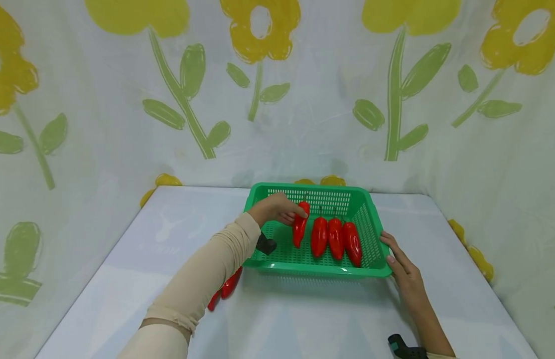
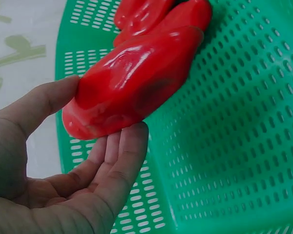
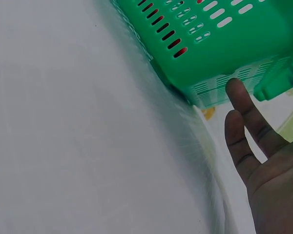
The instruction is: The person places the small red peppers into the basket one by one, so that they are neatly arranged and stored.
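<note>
In the head view, my left hand [image 1: 281,208] pinches a red pepper [image 1: 300,227] over the left part of a green plastic basket [image 1: 304,270]. The left wrist view shows the thumb on one side of this glossy pepper [image 2: 132,83] and the fingertips beneath it. Three more red peppers [image 1: 335,239] lie side by side in the basket, to the right of the held one. My right hand [image 1: 405,279] holds the basket's right rim near the front corner. In the right wrist view, two of its fingers [image 3: 256,122] extend below the rim, and the rest is largely out of frame.
More red peppers [image 1: 231,283] lie on the white table [image 1: 304,324] left of the basket's front corner, partly hidden by the left sleeve [image 1: 206,271]. A flower-patterned curtain [image 1: 304,134] hangs behind and beside the table.
</note>
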{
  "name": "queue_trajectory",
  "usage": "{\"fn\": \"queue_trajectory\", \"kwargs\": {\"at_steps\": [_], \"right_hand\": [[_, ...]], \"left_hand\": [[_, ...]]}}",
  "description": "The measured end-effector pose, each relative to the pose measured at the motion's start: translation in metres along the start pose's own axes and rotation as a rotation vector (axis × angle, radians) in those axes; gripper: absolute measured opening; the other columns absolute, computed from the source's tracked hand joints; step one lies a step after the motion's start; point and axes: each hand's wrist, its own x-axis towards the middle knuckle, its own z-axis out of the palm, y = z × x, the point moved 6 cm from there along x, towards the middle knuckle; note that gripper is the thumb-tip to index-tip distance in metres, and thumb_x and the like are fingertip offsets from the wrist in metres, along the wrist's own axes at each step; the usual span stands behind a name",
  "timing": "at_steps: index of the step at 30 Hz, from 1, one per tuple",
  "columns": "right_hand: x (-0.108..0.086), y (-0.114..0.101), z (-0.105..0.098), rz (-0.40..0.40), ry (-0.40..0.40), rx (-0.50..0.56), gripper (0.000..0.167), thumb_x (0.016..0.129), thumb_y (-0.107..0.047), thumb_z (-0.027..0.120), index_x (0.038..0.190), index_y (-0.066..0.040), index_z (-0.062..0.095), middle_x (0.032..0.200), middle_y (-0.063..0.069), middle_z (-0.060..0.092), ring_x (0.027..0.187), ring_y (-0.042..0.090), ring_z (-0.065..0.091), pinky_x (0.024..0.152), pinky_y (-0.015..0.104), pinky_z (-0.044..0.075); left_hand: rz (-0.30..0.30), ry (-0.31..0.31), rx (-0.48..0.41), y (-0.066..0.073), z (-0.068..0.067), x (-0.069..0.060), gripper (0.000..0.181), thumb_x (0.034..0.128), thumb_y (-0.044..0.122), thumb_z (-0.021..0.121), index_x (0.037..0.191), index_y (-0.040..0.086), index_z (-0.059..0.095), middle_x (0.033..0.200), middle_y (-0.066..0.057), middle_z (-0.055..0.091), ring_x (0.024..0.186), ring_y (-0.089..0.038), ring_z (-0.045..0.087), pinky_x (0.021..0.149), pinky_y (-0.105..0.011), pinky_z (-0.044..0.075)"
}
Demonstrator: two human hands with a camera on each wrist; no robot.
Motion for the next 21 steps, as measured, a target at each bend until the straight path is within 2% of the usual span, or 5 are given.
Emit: {"fn": "queue_trajectory", "kwargs": {"at_steps": [7,14,21], "right_hand": [[0.000,0.000,-0.001,-0.011,0.004,0.007,0.044,0.109,-0.016,0.039,0.154,-0.015,0.041,0.161,-0.002,0.032,0.148,0.005,0.022,0.103,0.009,0.034],[0.001,-0.002,0.000,0.009,0.014,-0.034,0.044,0.109,-0.018,0.040,0.153,-0.019,0.042,0.160,-0.005,0.033,0.147,0.003,0.023,0.102,0.008,0.033],[0.000,0.003,-0.001,-0.001,0.014,-0.006,0.044,0.109,-0.017,0.040,0.153,-0.018,0.042,0.161,-0.005,0.033,0.147,0.004,0.023,0.103,0.008,0.033]], "left_hand": [[-0.033,-0.016,0.028,-0.007,0.008,0.014,0.058,0.0854,0.011,0.080,0.131,-0.010,0.049,0.108,-0.021,0.063,0.106,-0.034,0.064,0.099,-0.046,0.051],[-0.057,-0.027,0.036,-0.015,0.009,0.025,0.057,0.0846,0.012,0.081,0.128,-0.009,0.050,0.107,-0.020,0.064,0.101,-0.031,0.066,0.097,-0.043,0.052],[-0.097,-0.091,0.051,-0.019,0.019,0.032,0.052,0.0860,0.011,0.079,0.127,-0.008,0.053,0.109,-0.020,0.063,0.101,-0.031,0.065,0.097,-0.042,0.053]]}}
